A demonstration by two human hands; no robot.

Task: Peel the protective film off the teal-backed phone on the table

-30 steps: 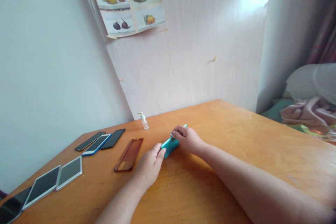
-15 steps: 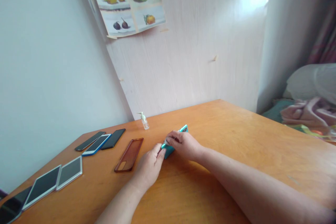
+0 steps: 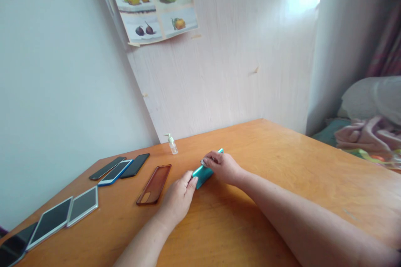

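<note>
A teal phone (image 3: 203, 174) stands tilted on its long edge above the wooden table. My left hand (image 3: 179, 194) grips its near end, thumb on the teal back and fingers behind. My right hand (image 3: 224, 167) is closed at the phone's upper edge, pinching a small whitish piece (image 3: 203, 162), possibly a wipe; its kind is hard to make out. The phone's far end is partly hidden behind the right hand. To the left of my left hand lies a brown see-through phone case (image 3: 154, 185).
A small clear pump bottle (image 3: 172, 146) stands near the back edge. Several other phones lie at the left, among them a blue-edged phone (image 3: 115, 172), a black phone (image 3: 135, 165) and a white phone (image 3: 51, 222). The table (image 3: 313, 175) meets a wall panel behind.
My right hand has slid along the phone's upper edge, away from my left hand toward the far end, baring more of the teal back. The left hand holds still.
</note>
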